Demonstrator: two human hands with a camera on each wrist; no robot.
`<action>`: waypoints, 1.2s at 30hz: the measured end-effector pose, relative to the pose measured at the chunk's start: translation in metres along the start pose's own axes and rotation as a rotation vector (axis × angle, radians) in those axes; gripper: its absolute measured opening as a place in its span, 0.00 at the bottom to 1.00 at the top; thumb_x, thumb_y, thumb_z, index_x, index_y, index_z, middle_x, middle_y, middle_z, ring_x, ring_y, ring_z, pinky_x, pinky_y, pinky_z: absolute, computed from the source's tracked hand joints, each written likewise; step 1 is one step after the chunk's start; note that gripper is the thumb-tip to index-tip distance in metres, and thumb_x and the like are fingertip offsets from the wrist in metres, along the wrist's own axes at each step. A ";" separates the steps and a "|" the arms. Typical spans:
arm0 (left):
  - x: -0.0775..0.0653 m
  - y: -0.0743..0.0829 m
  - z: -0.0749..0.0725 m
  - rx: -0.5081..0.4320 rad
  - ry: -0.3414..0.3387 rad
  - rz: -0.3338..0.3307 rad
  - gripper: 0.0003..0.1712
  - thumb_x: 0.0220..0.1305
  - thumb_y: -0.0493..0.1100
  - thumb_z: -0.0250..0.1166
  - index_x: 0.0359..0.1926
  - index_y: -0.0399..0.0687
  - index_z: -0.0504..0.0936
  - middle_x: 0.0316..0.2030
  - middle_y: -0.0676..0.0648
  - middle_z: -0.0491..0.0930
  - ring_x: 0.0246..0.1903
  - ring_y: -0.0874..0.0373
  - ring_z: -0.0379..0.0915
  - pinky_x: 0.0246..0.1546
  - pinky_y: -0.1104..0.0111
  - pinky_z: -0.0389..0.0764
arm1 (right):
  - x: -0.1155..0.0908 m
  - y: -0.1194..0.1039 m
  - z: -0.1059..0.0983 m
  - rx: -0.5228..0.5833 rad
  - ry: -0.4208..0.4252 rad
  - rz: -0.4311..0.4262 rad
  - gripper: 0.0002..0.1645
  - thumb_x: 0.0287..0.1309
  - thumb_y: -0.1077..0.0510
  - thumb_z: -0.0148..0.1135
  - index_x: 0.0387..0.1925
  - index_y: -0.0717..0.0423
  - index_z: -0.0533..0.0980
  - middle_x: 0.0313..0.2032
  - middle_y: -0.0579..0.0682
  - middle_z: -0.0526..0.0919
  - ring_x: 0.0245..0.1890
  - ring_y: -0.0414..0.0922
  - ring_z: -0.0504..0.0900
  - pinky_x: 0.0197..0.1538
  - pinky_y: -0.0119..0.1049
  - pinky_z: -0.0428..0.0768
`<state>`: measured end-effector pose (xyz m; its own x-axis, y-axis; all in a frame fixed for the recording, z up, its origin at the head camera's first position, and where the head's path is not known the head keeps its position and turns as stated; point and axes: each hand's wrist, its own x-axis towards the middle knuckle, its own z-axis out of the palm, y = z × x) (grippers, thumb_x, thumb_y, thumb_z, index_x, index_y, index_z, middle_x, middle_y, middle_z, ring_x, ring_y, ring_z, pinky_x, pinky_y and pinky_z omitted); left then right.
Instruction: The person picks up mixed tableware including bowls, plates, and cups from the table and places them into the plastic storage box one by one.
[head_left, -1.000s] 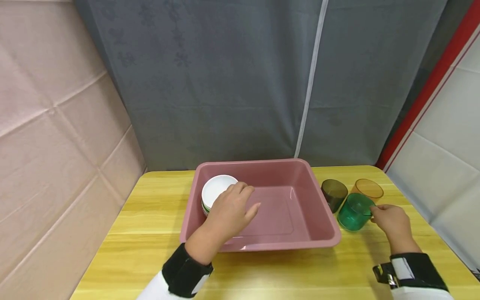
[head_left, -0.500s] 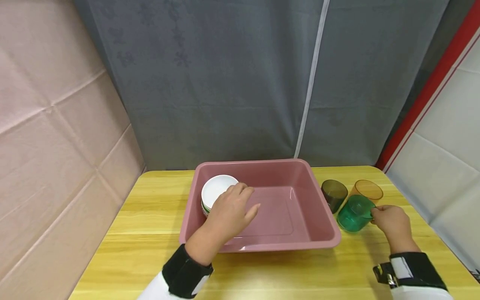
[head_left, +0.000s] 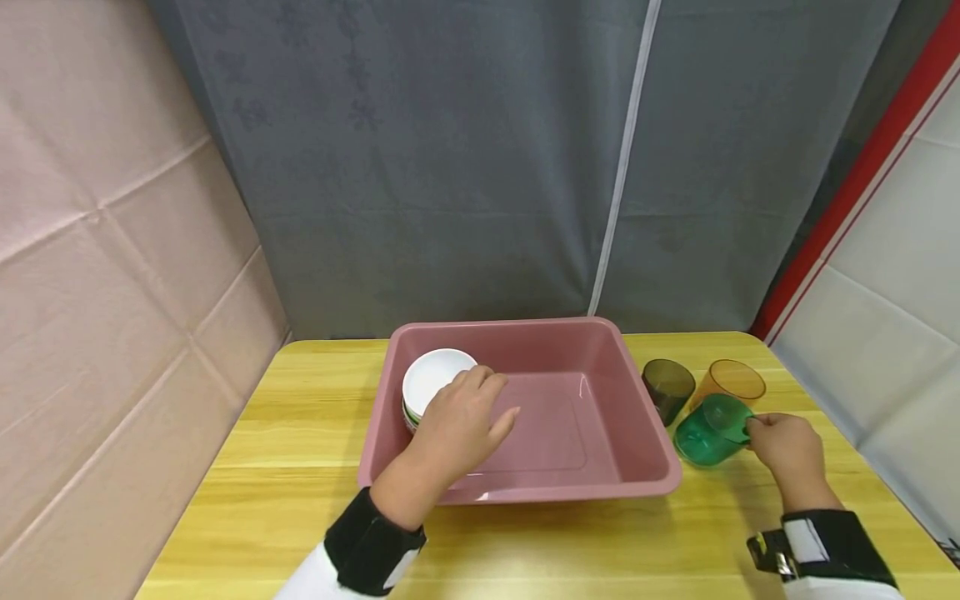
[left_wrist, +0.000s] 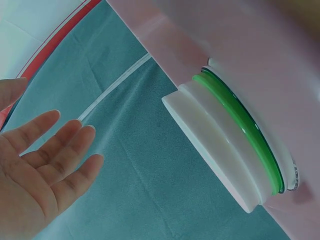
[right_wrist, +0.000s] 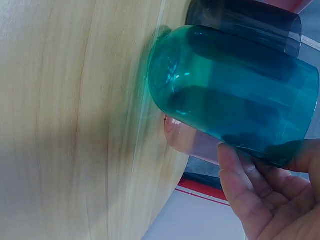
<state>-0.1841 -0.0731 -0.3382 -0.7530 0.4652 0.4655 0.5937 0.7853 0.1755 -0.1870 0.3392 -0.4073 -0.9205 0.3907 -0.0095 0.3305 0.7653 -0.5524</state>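
My right hand [head_left: 786,450] pinches the right side of a clear green cup [head_left: 708,433] near its rim; in the right wrist view the thumb and fingers [right_wrist: 235,172] lie at that side. The green cup's base is close to the table, and I cannot tell whether it touches. Behind it stand a brown cup [head_left: 667,387] and an orange cup [head_left: 738,379]. My left hand [head_left: 461,421] hovers over the pink basin [head_left: 525,492], fingers loosely spread and holding nothing. In the left wrist view a gap separates this hand from the stacked bowls [left_wrist: 225,135], white on top with a green one beneath.
The pink basin takes up the middle of the wooden table [head_left: 247,467], with the cups beside its right wall. A grey curtain [head_left: 450,167] hangs behind the table. Pale cloth walls [head_left: 112,292] stand at left and right.
The green cup has tipped slightly and its rim has come a little nearer to me, along with my right hand. My left hand and the bowls have stayed put.
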 end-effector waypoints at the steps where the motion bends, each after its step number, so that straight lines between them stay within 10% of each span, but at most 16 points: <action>1: 0.000 0.000 0.000 0.003 -0.003 -0.001 0.19 0.61 0.49 0.66 0.48 0.41 0.79 0.41 0.46 0.77 0.42 0.50 0.76 0.42 0.59 0.79 | -0.001 0.000 -0.001 0.003 -0.001 0.000 0.25 0.63 0.57 0.46 0.44 0.80 0.75 0.23 0.60 0.83 0.36 0.65 0.79 0.28 0.39 0.71; 36: 0.008 0.001 -0.008 -0.096 -0.103 -0.074 0.21 0.63 0.48 0.64 0.51 0.39 0.78 0.45 0.43 0.77 0.49 0.49 0.75 0.50 0.58 0.78 | -0.034 -0.070 -0.062 -0.092 0.077 -0.248 0.26 0.69 0.54 0.47 0.51 0.76 0.74 0.50 0.75 0.75 0.46 0.73 0.73 0.40 0.60 0.74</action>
<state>-0.1876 -0.0719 -0.3277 -0.8180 0.4506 0.3575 0.5560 0.7787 0.2907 -0.1656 0.3043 -0.3169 -0.9583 0.2206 0.1817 0.1179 0.8844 -0.4516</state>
